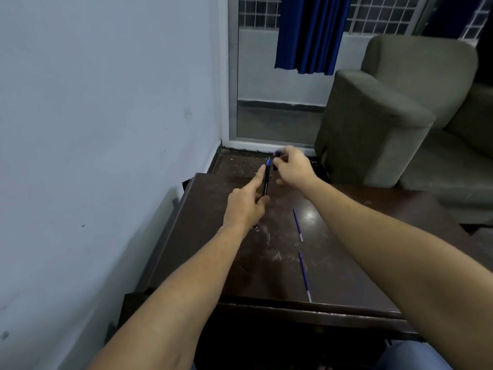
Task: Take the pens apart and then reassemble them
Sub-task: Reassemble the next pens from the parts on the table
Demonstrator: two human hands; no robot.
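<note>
My left hand (246, 202) grips a black pen barrel (266, 180) above the far left part of the dark wooden table (360, 263), its blue tip pointing away from me. My right hand (292, 166) is just right of that tip, fingers pinched on a small purple pen piece (278, 153), blurred. Two thin blue refills lie on the table: one (298, 225) in the middle, one (304, 275) nearer the front edge.
A pale wall runs along the left of the table. A grey-green armchair (394, 113) stands at the back right, with a glass door and blue curtain (309, 33) behind. The table's front edge is close to my knees.
</note>
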